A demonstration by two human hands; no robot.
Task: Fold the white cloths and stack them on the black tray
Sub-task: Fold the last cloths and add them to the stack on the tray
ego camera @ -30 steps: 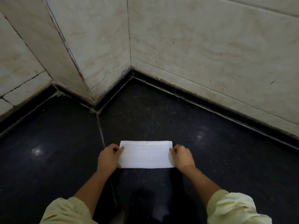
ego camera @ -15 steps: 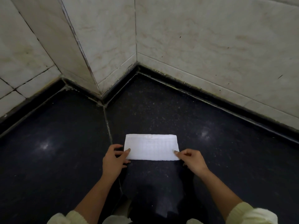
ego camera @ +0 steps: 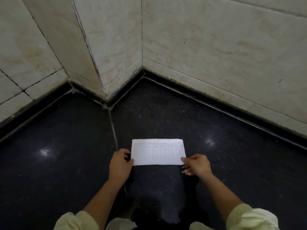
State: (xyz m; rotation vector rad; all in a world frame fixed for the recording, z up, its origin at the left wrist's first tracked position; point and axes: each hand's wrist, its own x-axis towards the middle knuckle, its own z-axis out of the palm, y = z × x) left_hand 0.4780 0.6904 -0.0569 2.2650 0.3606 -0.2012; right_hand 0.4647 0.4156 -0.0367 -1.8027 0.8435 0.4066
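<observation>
A white cloth, folded into a flat rectangle with a faint grid texture, lies on the black speckled surface in front of me. My left hand is at its near left corner, thumb and curled fingers pinching the edge. At the near right corner my right hand pinches the cloth between thumb and index finger, the other fingers spread below. Both forearms come from pale yellow sleeves. No separate black tray can be told apart from the dark surface.
Pale marble-look tiled walls close off the back and form a corner, with a protruding wall edge at the left. A grout seam runs across the dark surface toward my left hand. Dark surface extends left and right of the cloth.
Both hands have slid from the cloth's short side edges down to its near corners. The cloth stays flat in the same place; the view has shifted slightly.
</observation>
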